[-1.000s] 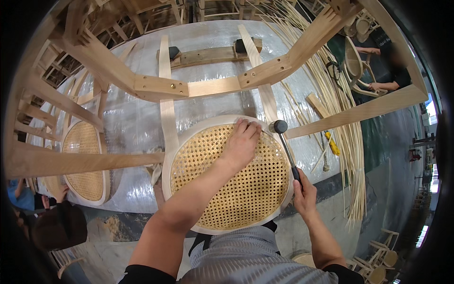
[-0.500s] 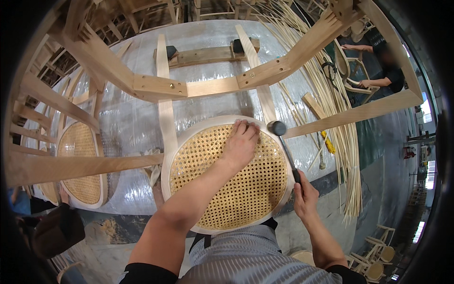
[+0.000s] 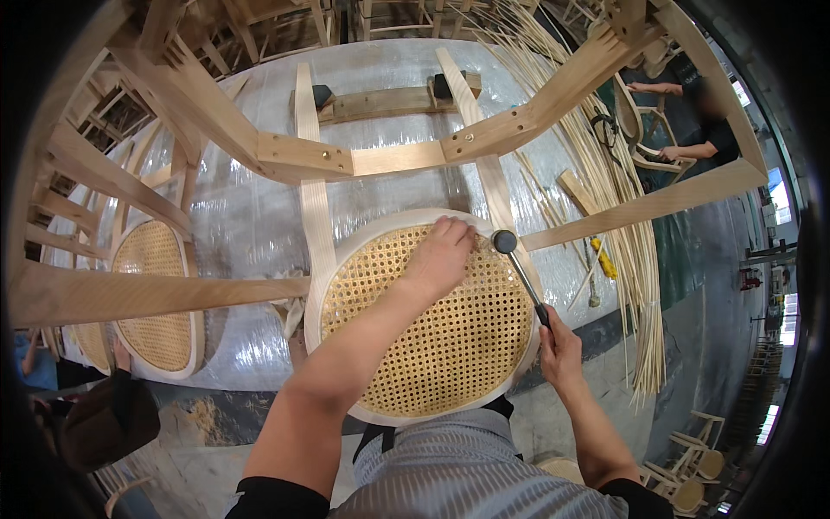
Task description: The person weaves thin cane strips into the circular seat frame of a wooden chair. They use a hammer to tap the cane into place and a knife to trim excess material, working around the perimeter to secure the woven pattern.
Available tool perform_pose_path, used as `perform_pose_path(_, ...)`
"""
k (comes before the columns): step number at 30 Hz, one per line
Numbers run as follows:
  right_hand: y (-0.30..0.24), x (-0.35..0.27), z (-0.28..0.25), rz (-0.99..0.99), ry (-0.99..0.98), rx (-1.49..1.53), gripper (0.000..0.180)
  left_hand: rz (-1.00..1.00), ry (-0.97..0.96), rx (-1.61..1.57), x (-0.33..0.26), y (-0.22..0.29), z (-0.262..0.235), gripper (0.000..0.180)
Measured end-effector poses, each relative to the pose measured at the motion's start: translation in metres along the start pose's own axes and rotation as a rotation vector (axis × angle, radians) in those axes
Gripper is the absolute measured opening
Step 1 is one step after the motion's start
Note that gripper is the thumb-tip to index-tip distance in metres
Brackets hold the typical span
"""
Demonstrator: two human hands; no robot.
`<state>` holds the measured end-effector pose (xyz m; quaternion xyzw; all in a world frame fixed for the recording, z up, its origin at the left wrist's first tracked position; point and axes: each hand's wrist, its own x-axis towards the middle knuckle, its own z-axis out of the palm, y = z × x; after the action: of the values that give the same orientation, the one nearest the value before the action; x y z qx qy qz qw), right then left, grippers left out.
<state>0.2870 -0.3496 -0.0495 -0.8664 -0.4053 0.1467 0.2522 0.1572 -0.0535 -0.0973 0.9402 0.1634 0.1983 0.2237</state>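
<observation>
A round chair seat [image 3: 432, 363] of woven cane in a pale wood rim lies in front of me, part of a wooden chair frame [image 3: 398, 160]. My left hand [image 3: 441, 259] rests on the upper part of the cane, its fingers bent and pressed together at the far rim. What those fingertips may hold is hidden. My right hand [image 3: 560, 350] is closed round the dark grip of a mallet [image 3: 524, 278] with a black round head. That head is over the seat's upper right rim, just right of my left fingers.
Long cane strips [image 3: 635, 259] run along the right side of the plastic-covered table [image 3: 246, 320]. A yellow-handled tool [image 3: 603, 258] and a wood block [image 3: 575, 192] lie there. Another cane seat [image 3: 156, 303] stands left, by a co-worker's hand [image 3: 121, 353]. Another person [image 3: 718, 134] handles a chair at far right.
The mallet head has shifted slightly left and down, onto the rim beside my left fingers. The chair appears a little further right in view, and my left hand stays at the far rim.
</observation>
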Motion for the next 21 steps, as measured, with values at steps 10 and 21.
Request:
perform_pose_path(10,-0.026,0.014,0.005,-0.124,0.051,0.135,0.042,-0.046,-0.002,0.029,-0.006,-0.003,-0.009,0.046)
perform_pose_path(21,-0.027,0.031,0.015,-0.085,-0.065,0.237,0.042,-0.382,0.098,-0.279,0.005,-0.002,-0.039,0.070)
